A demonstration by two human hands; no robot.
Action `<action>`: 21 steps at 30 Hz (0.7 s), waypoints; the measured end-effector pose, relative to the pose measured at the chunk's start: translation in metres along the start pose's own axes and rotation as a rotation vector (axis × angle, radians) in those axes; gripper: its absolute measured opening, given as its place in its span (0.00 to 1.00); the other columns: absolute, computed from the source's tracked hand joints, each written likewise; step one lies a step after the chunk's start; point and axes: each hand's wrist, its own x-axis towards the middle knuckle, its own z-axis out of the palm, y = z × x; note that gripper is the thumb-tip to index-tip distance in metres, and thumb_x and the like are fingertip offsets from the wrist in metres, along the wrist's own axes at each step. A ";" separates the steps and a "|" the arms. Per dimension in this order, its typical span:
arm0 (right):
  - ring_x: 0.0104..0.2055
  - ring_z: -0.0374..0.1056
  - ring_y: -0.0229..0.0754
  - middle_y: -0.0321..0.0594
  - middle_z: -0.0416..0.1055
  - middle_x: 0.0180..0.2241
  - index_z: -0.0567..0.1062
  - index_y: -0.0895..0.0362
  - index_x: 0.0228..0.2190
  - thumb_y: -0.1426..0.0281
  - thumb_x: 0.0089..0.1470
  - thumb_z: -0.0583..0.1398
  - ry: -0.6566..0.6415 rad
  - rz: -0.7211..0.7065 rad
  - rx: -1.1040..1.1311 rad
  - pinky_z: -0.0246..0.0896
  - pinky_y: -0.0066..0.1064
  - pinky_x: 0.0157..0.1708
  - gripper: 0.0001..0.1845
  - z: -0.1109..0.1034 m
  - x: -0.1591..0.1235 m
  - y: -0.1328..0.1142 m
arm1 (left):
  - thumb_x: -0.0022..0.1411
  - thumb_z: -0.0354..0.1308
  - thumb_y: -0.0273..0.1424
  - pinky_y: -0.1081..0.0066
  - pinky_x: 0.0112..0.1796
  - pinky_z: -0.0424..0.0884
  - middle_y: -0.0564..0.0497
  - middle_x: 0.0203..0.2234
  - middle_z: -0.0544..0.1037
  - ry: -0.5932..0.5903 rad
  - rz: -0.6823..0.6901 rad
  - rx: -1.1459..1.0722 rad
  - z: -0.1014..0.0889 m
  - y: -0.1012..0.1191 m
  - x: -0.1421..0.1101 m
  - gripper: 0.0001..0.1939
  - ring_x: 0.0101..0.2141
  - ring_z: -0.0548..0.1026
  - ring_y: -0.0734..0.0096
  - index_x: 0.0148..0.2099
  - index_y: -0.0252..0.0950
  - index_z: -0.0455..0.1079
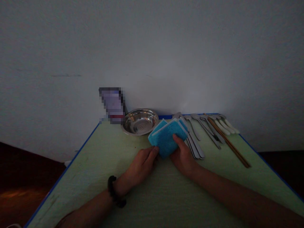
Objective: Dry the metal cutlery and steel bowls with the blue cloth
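A folded blue cloth (166,139) with pale edges is held up between both hands above the table. My left hand (143,161), a dark band on its wrist, pinches the cloth's lower left corner. My right hand (184,156) grips its right side, thumb on the near face and the other fingers behind. Just beyond the cloth stands a shiny metal bowl (140,123). Several flat metal utensils (196,147) lie to the right, partly hidden by the cloth and my right hand.
Several metal spoons (194,129), a pair of brown chopsticks (234,147) and white-handled cutlery (223,125) lie along the right back of the pale green table (95,171). A blurred-out phone-like device (112,104) leans against the wall (152,57) at the back left.
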 end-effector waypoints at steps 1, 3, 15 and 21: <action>0.47 0.65 0.46 0.39 0.73 0.38 0.70 0.55 0.42 0.57 0.49 0.56 -0.032 0.019 0.016 0.57 0.42 0.48 0.21 0.000 0.001 -0.001 | 0.64 0.39 0.42 0.73 0.23 0.57 0.57 0.16 0.62 -0.002 -0.011 -0.069 0.000 0.000 0.000 0.21 0.19 0.60 0.76 0.24 0.36 0.58; 0.46 0.66 0.46 0.40 0.73 0.39 0.70 0.55 0.42 0.58 0.48 0.58 -0.090 0.062 0.067 0.57 0.42 0.48 0.21 0.000 0.001 -0.004 | 0.64 0.38 0.42 0.74 0.22 0.57 0.58 0.14 0.60 -0.008 -0.026 -0.174 -0.001 0.001 -0.001 0.23 0.17 0.59 0.77 0.22 0.36 0.57; 0.41 0.68 0.39 0.34 0.73 0.37 0.71 0.54 0.37 0.73 0.40 0.65 -0.245 0.130 -0.002 0.55 0.38 0.51 0.18 -0.004 -0.002 -0.004 | 0.65 0.34 0.38 0.75 0.23 0.57 0.57 0.09 0.58 -0.083 -0.008 -0.247 -0.008 -0.005 -0.001 0.28 0.15 0.58 0.79 0.16 0.35 0.58; 0.41 0.68 0.40 0.36 0.74 0.37 0.72 0.55 0.37 0.66 0.47 0.61 -0.156 0.163 0.034 0.58 0.38 0.47 0.12 -0.011 0.003 0.000 | 0.64 0.37 0.41 0.75 0.22 0.58 0.57 0.09 0.59 -0.143 -0.029 -0.211 -0.008 0.002 0.000 0.27 0.15 0.59 0.79 0.17 0.35 0.57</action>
